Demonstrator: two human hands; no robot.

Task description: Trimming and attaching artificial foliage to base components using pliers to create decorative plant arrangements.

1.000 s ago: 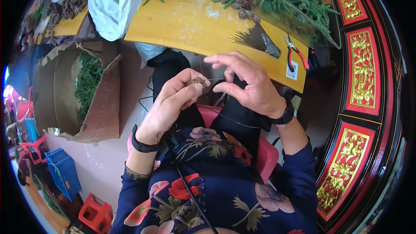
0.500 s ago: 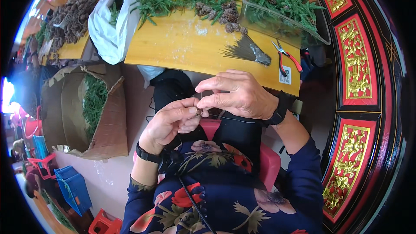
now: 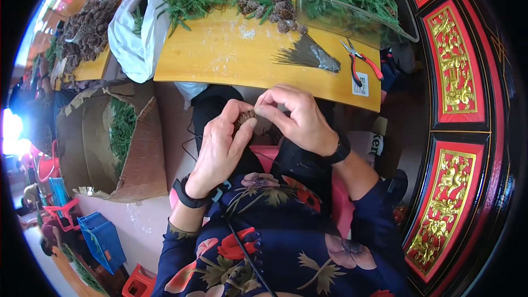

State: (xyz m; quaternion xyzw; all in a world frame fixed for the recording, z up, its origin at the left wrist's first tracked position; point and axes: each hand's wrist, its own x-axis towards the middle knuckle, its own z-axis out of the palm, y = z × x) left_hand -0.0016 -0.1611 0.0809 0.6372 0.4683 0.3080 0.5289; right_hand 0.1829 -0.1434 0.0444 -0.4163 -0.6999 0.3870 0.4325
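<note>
A small brown pine cone (image 3: 246, 119) is gripped between the thumb and fingers of my left hand (image 3: 220, 140), above my lap. Right beside it, my right hand (image 3: 294, 116) has thumb and forefinger pinched together close to the cone's top. Whatever lies in that pinch is too small to make out. On the yellow table beyond, a fanned bundle of thin dark wires (image 3: 308, 55) lies left of red-handled pliers (image 3: 361, 63). More pine cones (image 3: 281, 12) are piled behind the wires, next to green artificial sprigs (image 3: 190, 8).
A clear plastic bin (image 3: 344, 19) of greenery stands at the table's back right. A white plastic bag (image 3: 132, 38) hangs at the table's left edge. A cardboard box (image 3: 143, 154) with greenery and a blue crate (image 3: 102, 242) are on the floor to the left. Carved red-and-gold panels (image 3: 454, 60) line the right.
Both hands have risen slightly, and the left has turned so the pine cone now shows. My right thumb and forefinger have closed into a pinch beside it. The view has shifted a little.
</note>
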